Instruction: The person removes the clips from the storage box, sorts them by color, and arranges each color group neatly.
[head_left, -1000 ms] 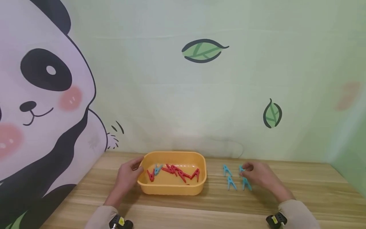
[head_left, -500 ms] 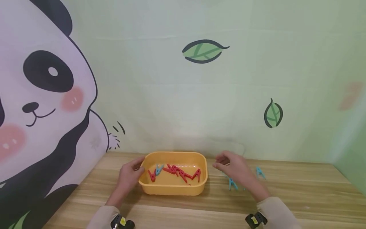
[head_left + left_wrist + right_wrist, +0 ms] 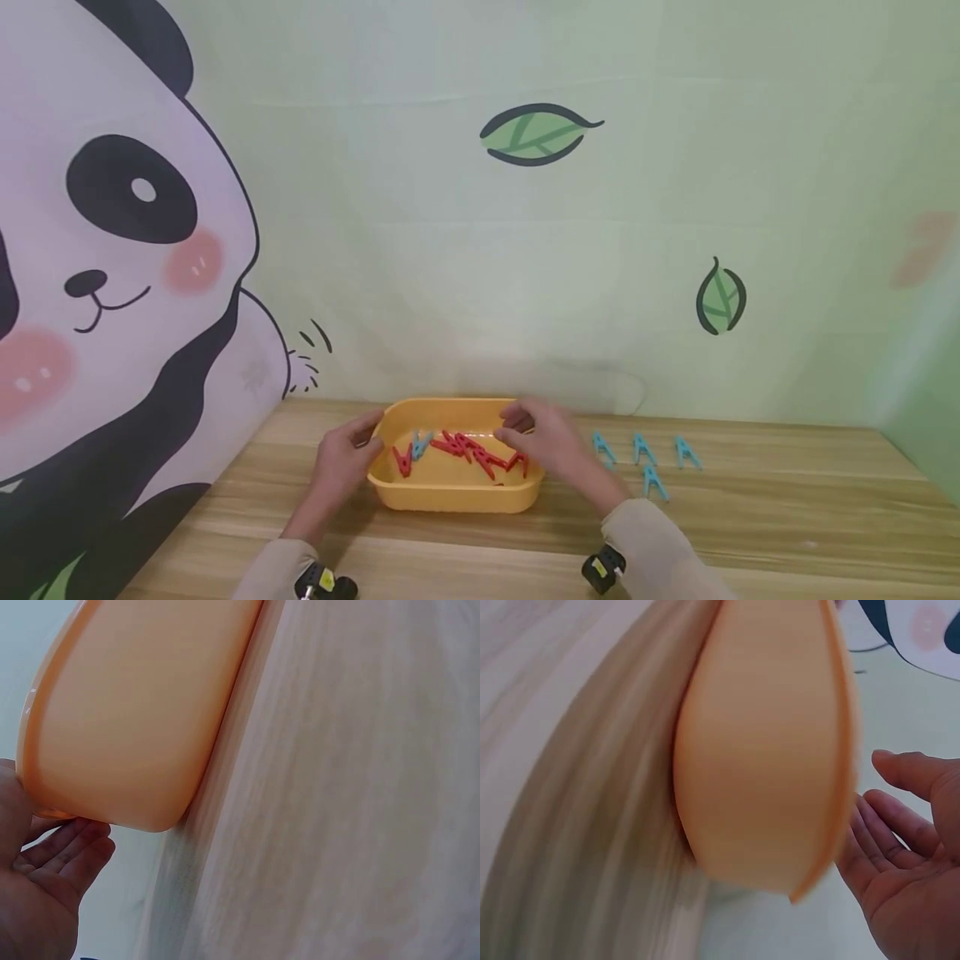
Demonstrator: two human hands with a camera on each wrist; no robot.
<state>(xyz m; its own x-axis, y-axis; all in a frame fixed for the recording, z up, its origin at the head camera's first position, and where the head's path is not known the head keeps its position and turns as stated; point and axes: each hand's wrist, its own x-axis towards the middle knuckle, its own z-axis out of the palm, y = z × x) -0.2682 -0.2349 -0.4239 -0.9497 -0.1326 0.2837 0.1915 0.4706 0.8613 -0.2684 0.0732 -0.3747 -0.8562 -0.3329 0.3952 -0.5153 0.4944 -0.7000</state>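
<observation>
- Left hand (image 3: 341, 458) sits at the left end of the yellow tray (image 3: 457, 497), holding on there, fingers bent against the outer wall.
- And here's the right hand (image 3: 547, 437), over the tray's right end: thumb and fingers well apart, nothing between them, as the right wrist view shows clearly!
- The tray rests flat on the wooden worktop (image 3: 787, 517), close to the back wall (image 3: 420, 275).
- Inside it, a scatter of red clips (image 3: 402, 462): one on the left, a tangle across the middle, one on the right partly behind the right hand.
- Blue in there too, a blue clip (image 3: 418, 451) right beside the leftmost red.
- Out to the right, on the worktop, four more blue clips (image 3: 651, 477): three in a row, the fourth in front of the middle one.
</observation>
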